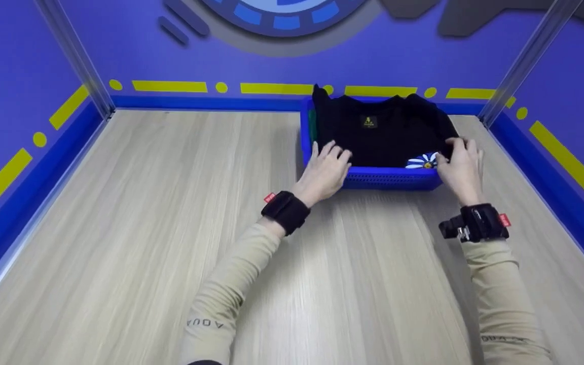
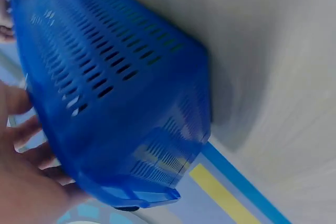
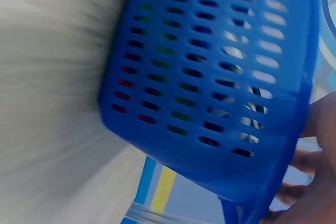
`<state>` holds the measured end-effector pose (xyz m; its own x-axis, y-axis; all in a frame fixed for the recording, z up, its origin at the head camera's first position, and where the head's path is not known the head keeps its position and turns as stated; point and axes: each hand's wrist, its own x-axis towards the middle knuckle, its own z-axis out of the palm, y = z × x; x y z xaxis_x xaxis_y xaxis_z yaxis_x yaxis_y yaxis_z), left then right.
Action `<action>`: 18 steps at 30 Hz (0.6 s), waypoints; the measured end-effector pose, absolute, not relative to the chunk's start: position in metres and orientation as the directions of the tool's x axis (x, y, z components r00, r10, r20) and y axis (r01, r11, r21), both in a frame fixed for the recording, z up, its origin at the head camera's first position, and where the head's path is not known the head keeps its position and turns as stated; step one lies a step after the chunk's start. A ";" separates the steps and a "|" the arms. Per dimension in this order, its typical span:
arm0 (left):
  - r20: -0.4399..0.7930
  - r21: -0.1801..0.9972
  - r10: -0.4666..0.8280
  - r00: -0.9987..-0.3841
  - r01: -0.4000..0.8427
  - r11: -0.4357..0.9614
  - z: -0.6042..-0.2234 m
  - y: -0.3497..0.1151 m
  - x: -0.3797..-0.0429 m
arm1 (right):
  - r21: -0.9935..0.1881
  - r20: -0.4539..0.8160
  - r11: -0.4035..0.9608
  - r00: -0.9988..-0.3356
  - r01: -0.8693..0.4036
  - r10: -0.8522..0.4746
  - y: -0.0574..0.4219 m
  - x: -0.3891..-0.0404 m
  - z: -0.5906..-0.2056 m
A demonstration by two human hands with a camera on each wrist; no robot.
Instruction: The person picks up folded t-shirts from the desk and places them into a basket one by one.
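Note:
A black T-shirt (image 1: pixel 383 126) with a small yellow neck label and a white-and-blue flower print (image 1: pixel 422 161) lies on top in a blue plastic basket (image 1: pixel 393 178). My left hand (image 1: pixel 325 172) is at the basket's front left corner, its fingers reaching over the rim onto the shirt's edge. At the front right corner my right hand (image 1: pixel 462 167) touches the shirt's side, thumb beside the flower. In the wrist views both the left hand (image 2: pixel 31 171) and the right hand (image 3: pixel 315 177) have fingers spread past the rim; their tips are partly hidden.
Green cloth (image 1: pixel 313 124) shows along the basket's left inside wall, and coloured items show through the side slots. The basket stands on a wood-grain table (image 1: pixel 180 213) near the blue back wall (image 1: pixel 251 61). Metal posts (image 1: pixel 530 56) stand at the back corners.

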<state>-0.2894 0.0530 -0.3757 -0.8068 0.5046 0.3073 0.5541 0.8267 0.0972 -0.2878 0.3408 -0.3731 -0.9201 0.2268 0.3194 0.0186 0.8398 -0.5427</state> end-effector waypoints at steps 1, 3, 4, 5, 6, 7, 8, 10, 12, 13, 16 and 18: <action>0.302 0.093 0.512 -0.804 0.559 0.824 -0.378 0.052 -0.288 | -0.541 0.328 0.841 -0.916 0.017 0.230 0.340 -0.286 -0.375; 0.301 0.103 0.515 -0.802 0.565 0.819 -0.382 0.049 -0.287 | -0.550 0.344 0.835 -0.909 0.010 0.237 0.339 -0.283 -0.380; 0.301 0.117 0.516 -0.802 0.568 0.814 -0.383 0.047 -0.286 | -0.556 0.352 0.831 -0.905 0.005 0.241 0.339 -0.283 -0.382; 0.300 0.131 0.518 -0.801 0.572 0.810 -0.384 0.045 -0.286 | -0.561 0.359 0.828 -0.901 0.001 0.243 0.339 -0.282 -0.383; 0.299 0.143 0.519 -0.801 0.575 0.805 -0.385 0.044 -0.286 | -0.563 0.364 0.826 -0.898 -0.003 0.245 0.339 -0.282 -0.385; 0.299 0.151 0.521 -0.800 0.578 0.802 -0.386 0.042 -0.286 | -0.565 0.365 0.825 -0.898 -0.003 0.247 0.339 -0.282 -0.386; 0.300 0.156 0.522 -0.799 0.581 0.799 -0.386 0.042 -0.286 | -0.566 0.365 0.825 -0.897 -0.001 0.249 0.340 -0.282 -0.387; 0.306 0.164 0.520 -0.797 0.582 0.796 -0.388 0.041 -0.286 | -0.565 0.358 0.825 -0.900 0.004 0.250 0.340 -0.282 -0.389; 0.313 0.164 0.513 -0.799 0.577 0.800 -0.389 0.040 -0.286 | -0.565 0.346 0.825 -0.903 0.014 0.253 0.340 -0.283 -0.390; 0.317 0.166 0.509 -0.800 0.576 0.801 -0.390 0.040 -0.285 | -0.566 0.341 0.824 -0.905 0.019 0.255 0.340 -0.283 -0.390; 0.322 0.171 0.506 -0.800 0.574 0.800 -0.390 0.040 -0.285 | -0.573 0.330 0.819 -0.907 0.028 0.262 0.340 -0.283 -0.390; 0.334 0.184 0.505 -0.796 0.580 0.793 -0.389 0.040 -0.285 | -0.577 0.338 0.817 -0.903 0.024 0.266 0.340 -0.283 -0.390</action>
